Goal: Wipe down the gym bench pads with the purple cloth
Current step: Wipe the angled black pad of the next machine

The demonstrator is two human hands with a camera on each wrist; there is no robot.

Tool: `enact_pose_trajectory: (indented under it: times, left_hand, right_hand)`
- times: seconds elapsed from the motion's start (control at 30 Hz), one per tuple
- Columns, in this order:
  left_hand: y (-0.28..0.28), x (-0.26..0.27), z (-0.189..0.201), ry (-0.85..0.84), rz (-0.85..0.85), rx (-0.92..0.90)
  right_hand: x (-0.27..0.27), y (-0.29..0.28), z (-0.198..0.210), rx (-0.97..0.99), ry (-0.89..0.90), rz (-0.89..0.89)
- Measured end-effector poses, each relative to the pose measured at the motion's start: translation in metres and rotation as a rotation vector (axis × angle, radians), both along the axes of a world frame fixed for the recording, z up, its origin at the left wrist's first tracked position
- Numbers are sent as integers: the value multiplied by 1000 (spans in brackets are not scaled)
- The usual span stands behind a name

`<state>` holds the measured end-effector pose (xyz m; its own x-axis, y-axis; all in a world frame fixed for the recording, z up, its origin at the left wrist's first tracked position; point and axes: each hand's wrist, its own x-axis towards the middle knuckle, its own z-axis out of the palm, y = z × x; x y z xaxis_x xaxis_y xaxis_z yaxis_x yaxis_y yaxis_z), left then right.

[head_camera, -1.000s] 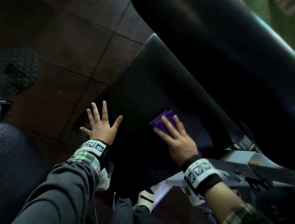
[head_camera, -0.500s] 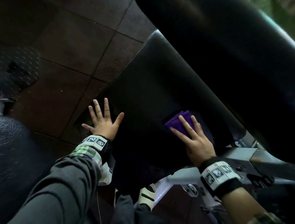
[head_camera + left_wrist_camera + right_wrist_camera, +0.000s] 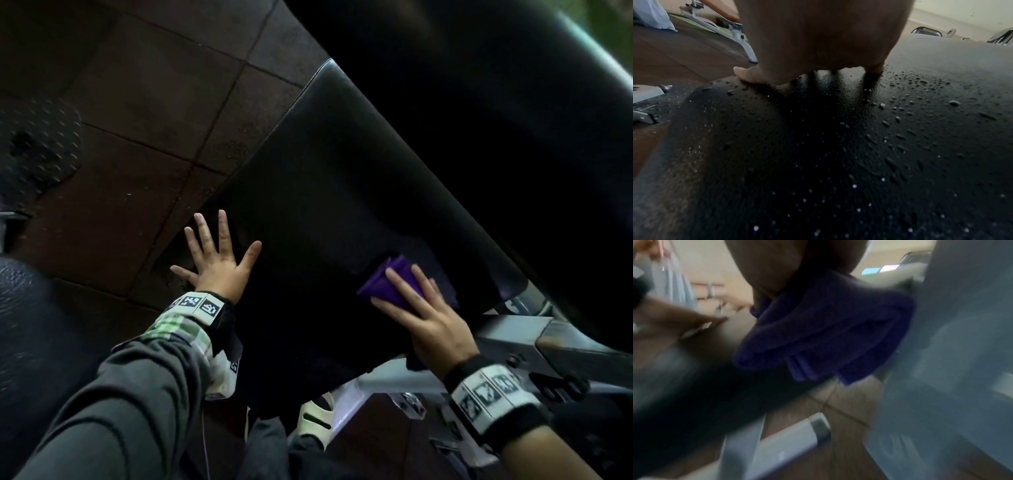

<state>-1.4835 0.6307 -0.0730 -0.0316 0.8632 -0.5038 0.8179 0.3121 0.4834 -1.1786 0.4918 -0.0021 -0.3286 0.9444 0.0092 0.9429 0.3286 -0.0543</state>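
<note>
A black bench seat pad (image 3: 318, 212) fills the middle of the head view, with a larger black back pad (image 3: 479, 113) rising at the right. My right hand (image 3: 421, 308) lies flat with straight fingers on the folded purple cloth (image 3: 383, 284), pressing it onto the seat pad beside the back pad. In the blurred right wrist view the purple cloth (image 3: 828, 331) hangs below the palm. My left hand (image 3: 219, 257) is spread flat on the seat pad's left edge. Water droplets dot the seat pad (image 3: 900, 129) in the left wrist view, beneath my left hand (image 3: 818, 40).
Brown tiled floor (image 3: 130, 113) lies to the left of the bench. The grey metal bench frame (image 3: 513, 332) runs under the pads at the right. Another dark padded surface (image 3: 34, 325) sits at the lower left. A white shoe (image 3: 315, 418) shows below the seat.
My right hand has slid the purple cloth to the right across the seat pad, toward the back pad. The left hand has stayed planted on the pad's left edge.
</note>
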Motion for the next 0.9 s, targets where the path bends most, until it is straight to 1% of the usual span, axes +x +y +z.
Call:
enact_pose_trajectory:
  times: [0.07, 0.13, 0.17, 0.23, 0.3, 0.37, 0.43, 0.5, 0.6, 0.67, 0.73, 0.8, 0.83, 0.87, 0.9]
  left_hand:
    - [0, 0, -1, 0, 0, 6]
    - [-1, 1, 0, -3, 1, 10]
    - [-1, 1, -1, -3, 1, 16]
    - [-1, 1, -1, -3, -2, 22]
    - [-1, 1, 0, -7, -2, 29]
    - [-3, 0, 0, -8, -5, 35]
    - [-3, 0, 1, 4, -14, 33]
    - [-4, 2, 4, 16, -10, 38]
    - [-9, 11, 7, 31, 20, 103]
    - [-18, 23, 8, 33, 4, 198]
    - [-29, 36, 9, -6, -47, 306]
    - [-42, 53, 12, -49, -143, 393]
    - [-49, 63, 15, -63, -196, 428]
    - [-55, 74, 18, -76, -247, 456]
    - [-61, 84, 22, -86, -296, 477]
  right_hand:
    - [-17, 24, -3, 31, 46, -81]
    - [-38, 35, -12, 54, 72, -80]
    - [-47, 32, -17, 47, 67, -35]
    - [-55, 16, -26, -8, 25, 115]
    - [-46, -6, -29, -81, -39, 244]
    - [-30, -20, -26, -97, -76, 269]
    - [-18, -21, -20, -85, -50, 201]
    - [-14, -10, -12, -66, 2, 105]
    - [-28, 25, -7, -36, 98, -47]
    - [-46, 50, -11, -66, 153, -103]
    - [-66, 67, -15, -145, 250, -96]
    - [-75, 77, -12, -188, 399, -105]
    - [-72, 79, -7, -168, 457, -143]
    - [-64, 81, -2, -106, 466, -197]
    - [-53, 82, 3, -16, 423, -257]
